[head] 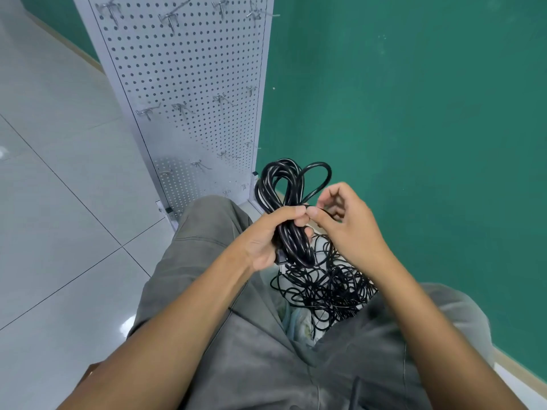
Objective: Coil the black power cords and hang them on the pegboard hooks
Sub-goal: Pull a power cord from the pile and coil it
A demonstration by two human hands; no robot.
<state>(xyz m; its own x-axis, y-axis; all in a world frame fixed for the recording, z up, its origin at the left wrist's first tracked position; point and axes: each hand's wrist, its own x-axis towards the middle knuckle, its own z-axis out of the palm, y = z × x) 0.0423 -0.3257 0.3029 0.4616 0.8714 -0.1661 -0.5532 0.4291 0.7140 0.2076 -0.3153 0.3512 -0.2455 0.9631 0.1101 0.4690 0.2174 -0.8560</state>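
Two hands are at work, so let's sweep across from the left. Out beyond the fingers on that side stands the white pegboard [189, 93], upright on the tiled floor [59, 202], its metal hooks [180, 109] all bare — nothing hung yet. Moving in, the left hand [266, 241] has its fingers [288, 213] curled round the waist of a coiled cord [291, 199], thick black loops rising above the fingers and the rest of the bundle hanging below the palm. Just beside it, thumb almost touching thumb, the right hand [346, 220] pinches a thin strand at the bundle's middle, the other fingers loosely curled above — I judge it is binding a tail or tie round the waist, though the strand is too fine to tell which. Below the fingers, between the knees, a tangled pile of cords [328, 288] lies loose on the floor. Behind it all on the right, a green wall [414, 113].

How will it handle? The cord looks rubbery and springy — loops want to fan open, so the hold belongs at the waist, where every turn is trapped. Light enough for one hand, I'd say. For the hook, the top loops beyond the fingers are the natural eye.
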